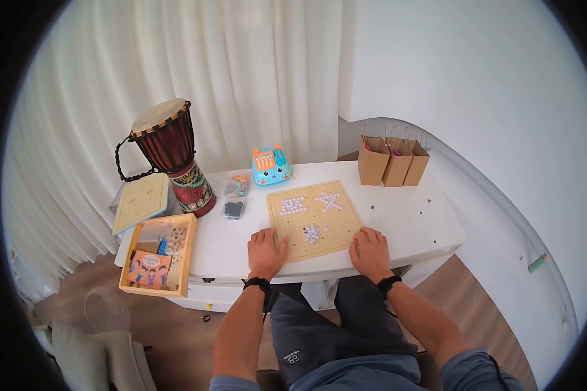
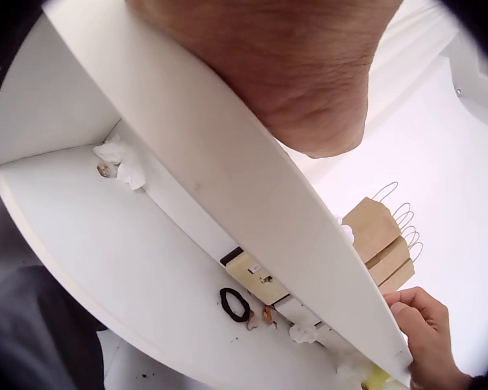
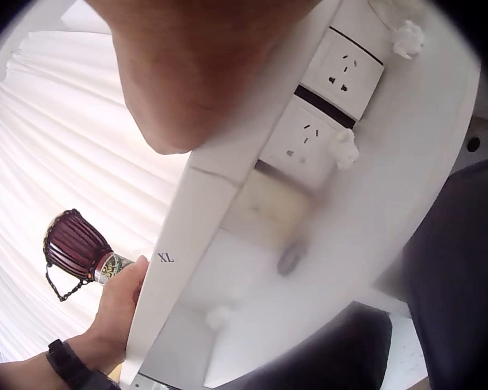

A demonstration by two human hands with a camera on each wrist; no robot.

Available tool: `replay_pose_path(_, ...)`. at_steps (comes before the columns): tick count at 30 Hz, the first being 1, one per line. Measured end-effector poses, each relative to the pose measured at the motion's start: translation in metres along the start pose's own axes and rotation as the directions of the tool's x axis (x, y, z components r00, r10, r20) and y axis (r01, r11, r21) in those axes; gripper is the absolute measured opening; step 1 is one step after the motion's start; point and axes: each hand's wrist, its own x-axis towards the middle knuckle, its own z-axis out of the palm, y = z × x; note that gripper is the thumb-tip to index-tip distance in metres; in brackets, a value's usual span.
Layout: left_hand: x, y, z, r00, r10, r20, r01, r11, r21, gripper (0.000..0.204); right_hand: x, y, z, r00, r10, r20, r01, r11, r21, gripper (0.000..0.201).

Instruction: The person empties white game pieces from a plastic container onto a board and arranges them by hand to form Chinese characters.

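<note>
- Left hand lay flat on the white table at lower center of the head view, fingers straight, fingertips touching the near left corner of the wooden go board.
- Right hand lay flat at the board's near right corner, fingers relaxed, just beside or touching its edge; cannot tell which.
- Hands were apart, 1 on each side of the board, neither gripping anything.
- Board sat center frame on the table; 3 clusters of pale stones lay on it, 2 toward the far side and 1 near the front.
- Djembe drum stood upright at upper left on the table.
- Blue toy phone sat behind the board; 2 small clear boxes lay left of the board.
- 3 brown paper bags stood at upper right on the table.
- Wooden tray with a picture card sat at lower left; a second grid board leaned above it.
- Right wrist view: wall sockets under the tabletop.
</note>
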Motion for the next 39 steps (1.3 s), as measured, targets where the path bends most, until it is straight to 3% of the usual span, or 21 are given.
replay_pose_path(10, 0.0017, -0.0022, 0.0015, 0.997, 0.065, 0.04, -0.064, 0.998, -0.014, 0.051, 0.0022, -0.0059, -0.0055, 1.0, 0.013, 0.006, -0.013, 1.0, 0.004, 0.017)
replay_pose_path(15, 0.0046, -0.0004, 0.0027, 0.996, 0.026, 0.09, -0.029, 0.999, 0.029, 0.057, 0.0032, -0.0071, -0.0059, 1.0, 0.026, 0.018, -0.026, 1.0, 0.001, 0.015)
replay_pose_path(39, -0.0006, 0.0061, -0.0023, 0.997, 0.044, 0.069, -0.048, 0.998, 0.048, 0.049, 0.0052, -0.003, -0.0064, 0.993, -0.009, 0.114, 0.015, 0.999, -0.045, 0.023)
